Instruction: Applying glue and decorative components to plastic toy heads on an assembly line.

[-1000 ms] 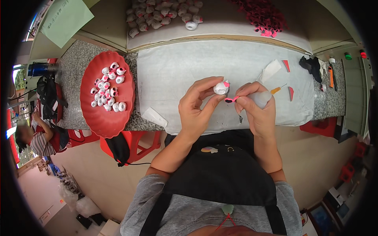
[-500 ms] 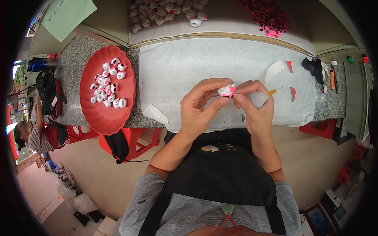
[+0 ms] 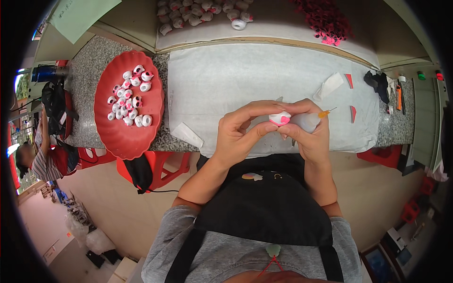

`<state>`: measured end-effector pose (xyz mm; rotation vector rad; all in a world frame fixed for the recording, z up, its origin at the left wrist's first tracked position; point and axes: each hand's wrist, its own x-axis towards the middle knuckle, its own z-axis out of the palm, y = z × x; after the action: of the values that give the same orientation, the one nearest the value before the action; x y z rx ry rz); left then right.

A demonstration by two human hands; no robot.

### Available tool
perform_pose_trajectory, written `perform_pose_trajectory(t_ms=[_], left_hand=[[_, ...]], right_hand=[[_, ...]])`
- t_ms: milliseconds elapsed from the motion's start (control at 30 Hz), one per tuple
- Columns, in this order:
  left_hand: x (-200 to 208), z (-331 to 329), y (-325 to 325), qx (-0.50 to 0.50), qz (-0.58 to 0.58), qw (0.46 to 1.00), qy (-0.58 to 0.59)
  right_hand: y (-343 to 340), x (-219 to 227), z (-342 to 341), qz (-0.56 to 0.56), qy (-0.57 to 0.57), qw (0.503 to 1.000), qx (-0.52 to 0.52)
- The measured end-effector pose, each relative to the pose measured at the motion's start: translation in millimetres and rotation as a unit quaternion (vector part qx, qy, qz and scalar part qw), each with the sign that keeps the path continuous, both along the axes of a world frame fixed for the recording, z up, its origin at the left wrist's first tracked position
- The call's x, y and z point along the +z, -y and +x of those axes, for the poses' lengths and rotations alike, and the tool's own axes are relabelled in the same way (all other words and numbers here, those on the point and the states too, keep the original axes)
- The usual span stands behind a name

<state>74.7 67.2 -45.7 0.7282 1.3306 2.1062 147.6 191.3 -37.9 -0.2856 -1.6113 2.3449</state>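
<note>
Between the fingertips of both hands sits a small white figure head (image 3: 279, 118) with a bright pink piece on its side. My left hand (image 3: 237, 136) pinches it from the left with thumb and forefinger. From the right, my right hand (image 3: 312, 141) presses thumb and forefinger against it. Tucked in that same right hand is a translucent squeeze bottle (image 3: 309, 122); its orange needle tip (image 3: 323, 114) points right, away from the head. Both hands hover over the white sheet (image 3: 212, 89) near the table's front edge.
A red scalloped tray (image 3: 111, 134) with several similar heads stands at left. On the back shelf are a pile of white heads (image 3: 193, 14) and a heap of pink pieces (image 3: 328, 28). Folded tissue (image 3: 329, 86) and red scraps (image 3: 349, 81) lie at right. A person (image 3: 45, 162) is far left.
The head has turned, so its pink piece now faces up to the right. My right thumb and forefinger have closed in from its side; the bottle stays in that hand.
</note>
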Motion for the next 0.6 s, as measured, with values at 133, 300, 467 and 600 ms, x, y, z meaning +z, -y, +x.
perform_pose_trajectory(t_ms=[133,300,467,600], left_hand=[[-2.7,0.2,-0.4,0.004,0.001,1.000,0.006],[-6.5,0.1,-1.1,-0.001,0.030,1.000,0.001],[-4.4,0.5,-0.6,-0.008,0.034,0.999,0.027],[-3.9,0.7,-0.1,-0.022,0.027,0.998,0.059]], right_hand=[[1.0,-0.6,1.3,-0.006,-0.009,1.000,-0.007],[3.7,-0.1,2.9,-0.018,-0.002,1.000,-0.016],[4.7,-0.6,2.8,-0.021,0.001,1.000,-0.021],[2.9,-3.2,4.1,-0.012,0.011,1.000,-0.017]])
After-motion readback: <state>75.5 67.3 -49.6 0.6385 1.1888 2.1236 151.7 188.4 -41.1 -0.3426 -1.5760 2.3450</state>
